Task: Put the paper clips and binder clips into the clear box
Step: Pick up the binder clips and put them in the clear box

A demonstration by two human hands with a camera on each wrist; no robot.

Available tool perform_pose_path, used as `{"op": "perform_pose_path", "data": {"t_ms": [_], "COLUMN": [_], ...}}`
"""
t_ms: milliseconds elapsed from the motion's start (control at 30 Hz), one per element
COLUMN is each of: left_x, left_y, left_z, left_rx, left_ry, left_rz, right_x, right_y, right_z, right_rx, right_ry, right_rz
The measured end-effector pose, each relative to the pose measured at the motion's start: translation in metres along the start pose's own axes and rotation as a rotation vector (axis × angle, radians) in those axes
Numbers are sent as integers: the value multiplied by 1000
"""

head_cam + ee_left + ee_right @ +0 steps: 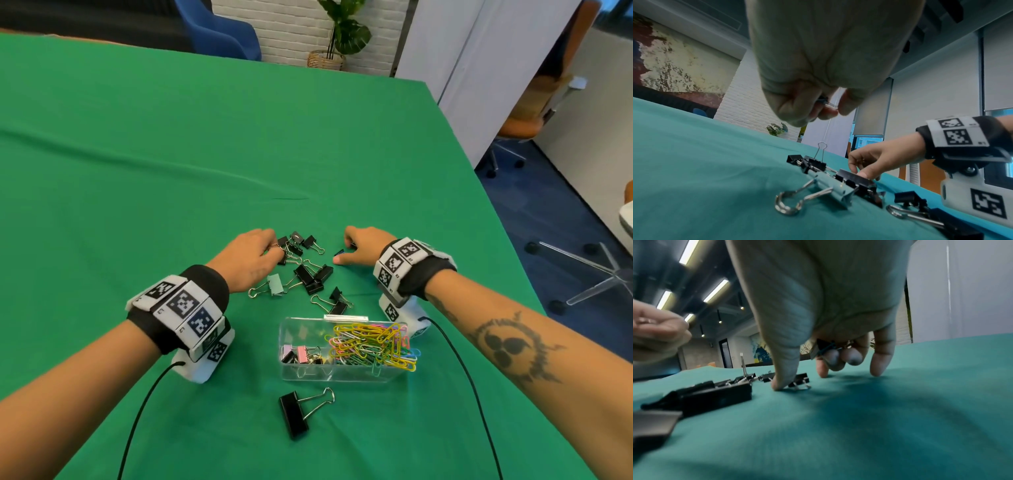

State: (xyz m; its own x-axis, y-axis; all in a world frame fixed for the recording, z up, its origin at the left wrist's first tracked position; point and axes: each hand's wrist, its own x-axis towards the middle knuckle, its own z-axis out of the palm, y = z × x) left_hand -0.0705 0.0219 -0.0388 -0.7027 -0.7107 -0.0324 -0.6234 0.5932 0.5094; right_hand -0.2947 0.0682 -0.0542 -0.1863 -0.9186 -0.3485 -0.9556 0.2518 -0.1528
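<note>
The clear box (301, 331) stands near me on the green cloth, with colourful paper clips (373, 346) and a few binder clips (301, 354) inside. Several black binder clips (310, 274) and a pale green one (274, 285) lie scattered just beyond it. A large black binder clip (294, 415) lies in front of the box. My left hand (270, 248) hovers at the pile's far left, pinching a small binder clip (823, 101). My right hand (346, 253) holds a small black binder clip (825, 346) in curled fingers, thumb tip on the cloth beside another small clip (800, 381).
The green cloth covers the whole table (171, 154), with its right edge (496, 212) close to my right arm. Cables (137, 421) trail from both wrist cameras toward me. Chairs and a potted plant (342, 31) stand beyond the table.
</note>
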Motion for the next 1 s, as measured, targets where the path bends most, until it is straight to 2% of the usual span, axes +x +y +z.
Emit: {"op": "perform_pose_path", "data": {"t_ms": [100, 267, 533, 633, 700, 833, 1000], "left_x": [-3, -8, -13, -13, -13, -16, -31], "left_y": [0, 0, -5, -6, -4, -5, -7], "left_z": [-4, -8, -4, -3, -3, -7, -26], "left_rx": [-2, -81, -60, -49, -42, 8, -18], "left_ry": [1, 48, -47, -60, -65, -101, -131], "left_rz": [-15, -51, 9, 8, 6, 19, 86], "right_x": [4, 4, -22, -31, -35, -34, -33], "right_y": [-7, -9, 26, 30, 24, 3, -6], "right_z": [-1, 2, -9, -8, -6, 1, 10], "right_rx": [34, 103, 871, 1014, 910, 364, 187], "right_ry": [-31, -87, -112, -218, -303, -289, -281], "right_rz": [-16, 61, 224, 157, 61, -119, -185]}}
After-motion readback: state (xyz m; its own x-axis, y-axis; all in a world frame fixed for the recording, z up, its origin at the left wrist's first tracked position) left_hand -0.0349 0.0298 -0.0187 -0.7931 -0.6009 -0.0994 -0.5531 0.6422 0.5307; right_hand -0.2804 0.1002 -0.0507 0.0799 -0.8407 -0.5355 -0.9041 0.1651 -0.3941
